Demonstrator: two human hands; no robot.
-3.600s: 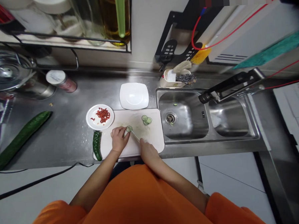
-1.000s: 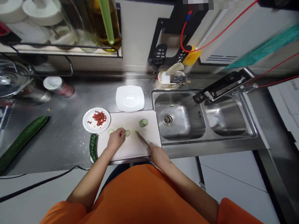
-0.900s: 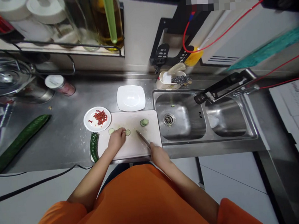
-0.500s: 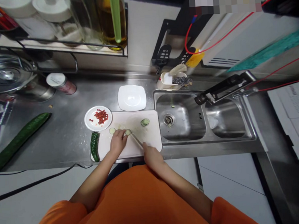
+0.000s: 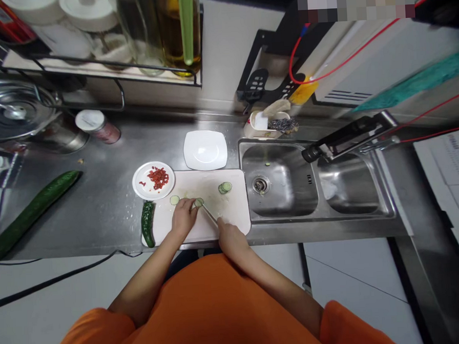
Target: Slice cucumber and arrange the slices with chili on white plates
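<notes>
On the white cutting board (image 5: 231,213), my left hand (image 5: 183,215) has its fingers closed on a short piece of cucumber (image 5: 199,202), whose pale cut face shows. My right hand (image 5: 233,238) grips a knife (image 5: 209,214), its blade reaching up and left to the cucumber piece. One loose cucumber slice (image 5: 174,200) lies just left of my left hand. Several overlapping cucumber slices (image 5: 225,187) sit at the board's upper right. Along the board's left edge rests a dark green cucumber section (image 5: 148,225).
A round plate (image 5: 140,189) with chopped red bits overlaps the board's upper left. Behind the board stands a square white plate (image 5: 205,150). To the right is a double sink (image 5: 281,210) with a faucet. A long cucumber (image 5: 35,215) and a pot (image 5: 69,136) are at left.
The view has shifted slightly, moving the scene a little to the right. Both hands keep their grips, and the knife stays against the cucumber piece, its handle slightly further left relative to the board.
</notes>
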